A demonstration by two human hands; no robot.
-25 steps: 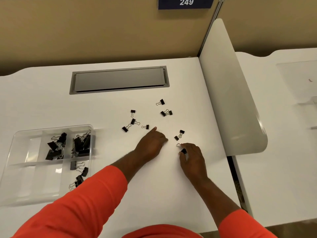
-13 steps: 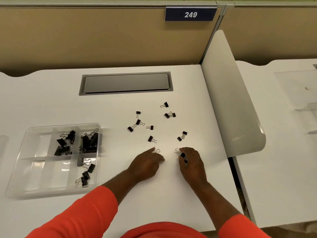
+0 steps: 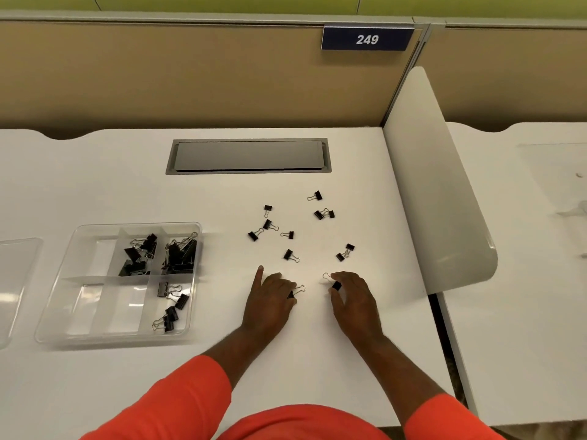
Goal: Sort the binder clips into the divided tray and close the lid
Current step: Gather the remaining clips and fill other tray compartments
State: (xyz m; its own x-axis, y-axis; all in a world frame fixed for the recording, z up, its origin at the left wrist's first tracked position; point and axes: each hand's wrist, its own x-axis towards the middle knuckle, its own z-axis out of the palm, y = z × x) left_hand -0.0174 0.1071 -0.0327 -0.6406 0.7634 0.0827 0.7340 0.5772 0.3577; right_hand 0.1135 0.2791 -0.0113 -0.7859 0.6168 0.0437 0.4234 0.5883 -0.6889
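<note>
We look down on a white desk point(image 3: 95, 173). A clear divided tray point(image 3: 54, 315) sits open, with black binder clips point(image 3: 181, 254) in three compartments. Right of the tray, loose clips point(image 3: 290, 255) lie scattered. Below them, our left hand point(image 3: 270, 301) pinches a clip point(image 3: 297, 292). Farther right of the tray, our right hand point(image 3: 354, 301) pinches a second clip point(image 3: 336, 285).

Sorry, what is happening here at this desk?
A person is sorting binder clips. The left hand pinches one clip and the right hand pinches a second clip, both low over the desk. About ten loose clips lie beyond them. The tray at the left holds clips in three compartments; its lid is not on.
</note>
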